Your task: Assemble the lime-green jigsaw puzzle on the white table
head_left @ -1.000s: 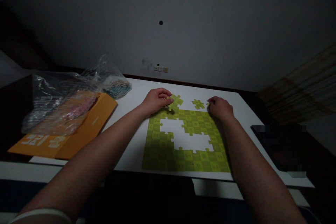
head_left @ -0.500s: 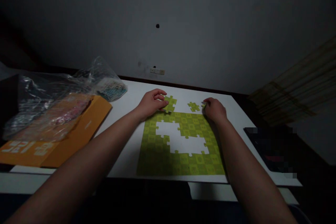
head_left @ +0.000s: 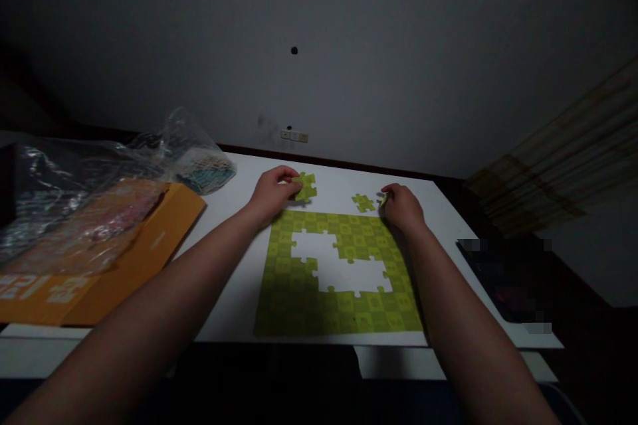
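Observation:
A green jigsaw puzzle (head_left: 294, 305) lies flat on the white table, with an irregular gap in its middle where the white surface shows. Beyond its far left corner, my left hand (head_left: 276, 191) pinches a green puzzle piece (head_left: 306, 186), raised a little off the table. My right hand (head_left: 403, 204) is at the far right, its fingers closed on another puzzle piece (head_left: 383, 200), partly hidden by the fingers. Between the hands a loose puzzle piece (head_left: 363, 202) rests on the table behind the puzzle.
On the left lie an orange packet (head_left: 164, 229) and crumpled clear plastic (head_left: 74, 206) over it. A clear bag with bluish contents (head_left: 207, 172) sits at the back left. A dark flat object (head_left: 491, 279) lies on the table's right edge. The wall (head_left: 379, 80) stands behind the table (head_left: 234, 285).
My left hand has moved left with its puzzle piece and lifted it off the table. My right hand stays nearly in place, its piece now tilted up. The view has shifted slightly.

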A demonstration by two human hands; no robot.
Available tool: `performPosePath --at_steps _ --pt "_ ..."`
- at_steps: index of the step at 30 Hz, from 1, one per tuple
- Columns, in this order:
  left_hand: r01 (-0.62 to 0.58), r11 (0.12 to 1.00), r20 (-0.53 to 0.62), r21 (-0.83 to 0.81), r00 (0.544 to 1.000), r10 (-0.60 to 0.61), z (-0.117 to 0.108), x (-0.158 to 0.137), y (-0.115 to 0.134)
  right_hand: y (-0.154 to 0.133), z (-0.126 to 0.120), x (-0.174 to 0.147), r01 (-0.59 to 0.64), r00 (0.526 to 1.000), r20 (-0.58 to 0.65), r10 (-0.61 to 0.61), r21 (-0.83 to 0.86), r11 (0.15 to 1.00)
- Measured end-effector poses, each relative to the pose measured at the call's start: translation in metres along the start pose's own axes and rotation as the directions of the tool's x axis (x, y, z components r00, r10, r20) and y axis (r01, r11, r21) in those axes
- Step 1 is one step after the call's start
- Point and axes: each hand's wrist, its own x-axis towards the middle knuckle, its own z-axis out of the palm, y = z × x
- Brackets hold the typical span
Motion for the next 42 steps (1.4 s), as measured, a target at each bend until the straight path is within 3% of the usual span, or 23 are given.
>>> performPosePath --at_steps 3,6,9,11,14,19,26,35,42 --pt "0.082 0.996 0.074 -0.036 0.994 -0.079 -0.004 0.001 -0.002 0.000 0.000 0.000 -0.004 1.000 0.001 0.004 -0.013 1.000" --pt "0.112 0.994 0.302 0.001 0.947 -0.107 -0.004 -0.005 -0.002 0.000 0.000 0.000 0.003 1.000 0.012 -0.002 -0.017 1.000" --pt "0.031 0.993 0.504 0.111 0.859 -0.083 0.003 -0.014 -0.001 0.000 0.001 0.001 0.008 1.000 0.025 -0.008 -0.008 1.000" --pt "-0.058 0.981 0.552 0.184 0.832 -0.055 0.009 -0.019 -0.001 0.000 0.001 0.001 0.003 1.000 0.031 -0.003 -0.003 1.000" --pt "-0.140 0.953 0.558 0.270 0.829 -0.037 0.015 -0.023 -0.003 0.001 0.002 0.001 0.008 1.000 0.030 -0.008 0.006 1.000" --pt "-0.137 0.930 0.559 0.341 0.825 -0.083 0.015 -0.025 -0.010 0.000 0.004 0.000 0.019 1.000 0.022 -0.019 0.015 1.000" --pt "-0.260 0.855 0.577 0.449 0.815 -0.055 0.014 -0.029 -0.012 0.002 0.006 0.002 0.023 1.000 0.009 -0.023 0.035 0.999" --pt "-0.318 0.794 0.562 0.517 0.826 -0.035 0.021 -0.036 -0.010 0.001 0.006 0.003 0.014 1.000 0.019 -0.014 0.032 0.999" --pt "-0.490 0.545 0.571 0.681 0.821 0.024 0.025 -0.044 0.001 0.004 0.009 0.005 -0.001 1.000 0.030 -0.001 0.064 0.998"
